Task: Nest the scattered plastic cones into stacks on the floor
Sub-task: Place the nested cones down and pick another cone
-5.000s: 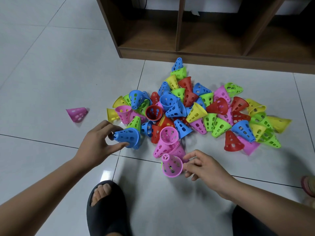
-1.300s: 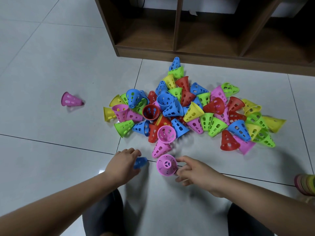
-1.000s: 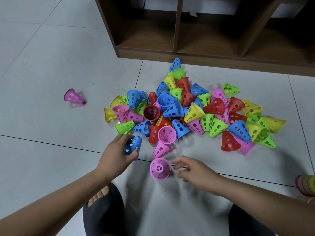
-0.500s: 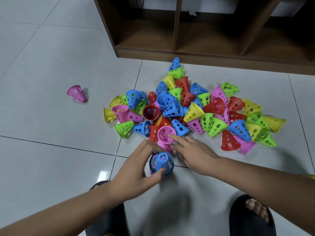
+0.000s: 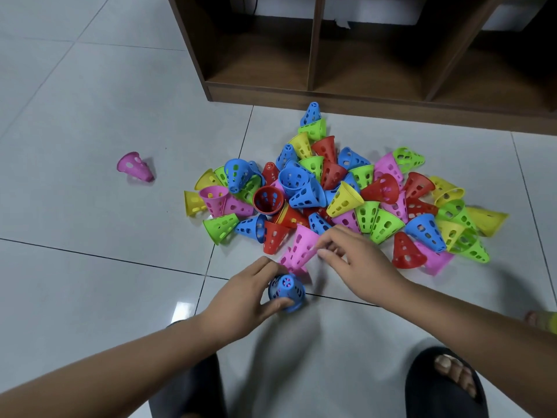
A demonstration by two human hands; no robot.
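Gripping the blue cone between thumb and fingers, the left hand steadies it upright on the floor, just nearer than the pile; pink shows through its top holes, so it probably caps a pink one. The right hand touches the pink cone at the pile's near edge, seemingly pinching its wall, though blur hides the fingertips. These look like thin, light, perforated plastic: stiff enough to pinch, slick enough to skid on tile. Best taken by the wide rim or through a hole, then dropped tip-up over the blue one.
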